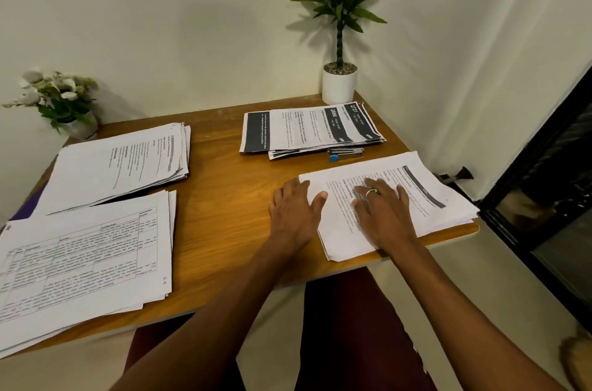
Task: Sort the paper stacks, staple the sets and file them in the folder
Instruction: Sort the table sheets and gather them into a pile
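Note:
Several paper stacks lie on the wooden table (224, 198). My right hand (382, 209) rests flat, fingers spread, on top of the near-right stack (432, 195). My left hand (296, 209) lies flat at that stack's left edge, partly on the wood, thumb touching the paper. A stack with dark header bands (307, 129) sits at the back right. A silver stapler with a blue end (344, 153) lies just in front of it. A text stack (121, 163) is at the back left, and a stack with printed tables (83, 262) at the near left. No folder is clearly visible.
A tall plant in a white pot (339, 83) stands at the table's back right corner. A small flower pot (69, 109) sits at the back left. A dark-framed glass door (544, 198) is to the right. My lap in dark red cloth (352, 326) is below the table edge.

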A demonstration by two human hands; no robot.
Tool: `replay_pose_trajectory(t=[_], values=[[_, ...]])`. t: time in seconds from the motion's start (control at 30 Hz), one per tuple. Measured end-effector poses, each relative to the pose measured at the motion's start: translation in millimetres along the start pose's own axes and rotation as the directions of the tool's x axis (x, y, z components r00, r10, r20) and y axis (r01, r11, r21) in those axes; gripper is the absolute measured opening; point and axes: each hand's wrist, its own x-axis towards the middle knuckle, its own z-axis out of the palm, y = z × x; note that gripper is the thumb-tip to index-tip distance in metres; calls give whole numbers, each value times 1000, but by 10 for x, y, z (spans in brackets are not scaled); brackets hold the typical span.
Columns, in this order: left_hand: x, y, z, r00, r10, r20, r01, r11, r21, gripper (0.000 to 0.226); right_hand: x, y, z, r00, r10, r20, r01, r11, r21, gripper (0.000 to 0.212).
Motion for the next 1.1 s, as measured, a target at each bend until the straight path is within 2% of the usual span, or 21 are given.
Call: replay_pose_trajectory(t=[0.1, 0.2, 0.3, 0.4, 0.47, 0.53, 0.73, 0.83, 0.97, 1.03, 1.1], values=[[-116, -194, -319, 998, 42, -39, -50, 973, -227, 34, -6, -416, -8, 996, -76, -55, 82, 989, 120, 32], [-314, -550, -746, 987, 50, -150, -90, 959, -270, 22, -60, -1049, 87, 985, -166, 50, 146, 949, 278, 29], [-495, -1045, -1129, 957, -37, -287, -28, 975, -219, 20, -173, -1639, 273, 943, -279, 183, 174, 880, 442, 30], [-644, -1638, -1420, 891, -79, -448, 86, 996, -5, 17, -319, -2106, 499, 887, -350, 300, 144, 828, 541, 34], [-718, -2008, -1514, 864, -133, -485, 204, 974, 97, 21, -404, -2373, 617, 862, -338, 379, 63, 812, 580, 42], [-794, -2341, -1503, 847, -197, -494, 280, 955, 100, 25, -453, -2626, 727, 849, -291, 442, -29, 809, 587, 52], [-875, -2641, -1286, 827, -248, -504, 269, 963, -32, 25, -418, -3136, 954, 824, -113, 556, -327, 707, 628, 56], [-890, -2599, -1267, 826, -209, -523, 225, 974, -35, 26, -374, -3236, 938, 766, -53, 640, -445, 674, 590, 68], [-890, -2628, -1264, 819, -226, -527, 207, 974, -96, 25, -349, -3334, 930, 731, -90, 677, -438, 699, 566, 31], [-895, -2625, -1268, 806, -227, -546, 185, 974, -131, 25, -358, -3382, 970, 732, -92, 674, -426, 711, 560, 27], [-911, -2618, -1281, 788, -240, -568, 158, 969, -189, 23, -370, -3417, 1018, 734, -87, 674, -432, 705, 562, 34]])
